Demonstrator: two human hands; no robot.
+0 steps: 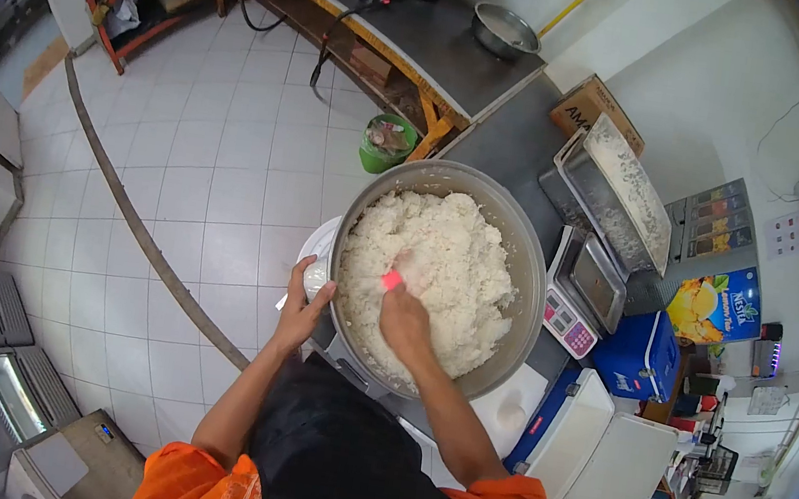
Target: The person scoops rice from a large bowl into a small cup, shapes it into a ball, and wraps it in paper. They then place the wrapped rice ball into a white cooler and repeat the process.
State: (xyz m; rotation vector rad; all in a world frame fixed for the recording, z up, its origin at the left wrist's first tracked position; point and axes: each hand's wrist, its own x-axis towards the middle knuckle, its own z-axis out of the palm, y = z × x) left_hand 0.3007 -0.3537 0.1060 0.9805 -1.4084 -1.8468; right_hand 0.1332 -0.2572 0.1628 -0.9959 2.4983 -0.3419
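Note:
A large round metal pot (530, 267) full of white rice (465, 248) stands in front of me. My right hand (405, 323) is closed round a red-pink utensil (392, 279), whose far end meets the rice left of the middle. At the pot's left side my left hand (303, 302) holds the pale handle (316, 277), its fingers against the rim.
Right of the pot are a scale (567, 317), metal trays (624, 193) with rice remains, a blue cooler (636, 353) and an open white cooler (595, 447). A green bin (384, 152) stands beyond the pot, below a dark counter (426, 46) with a metal bowl (505, 31).

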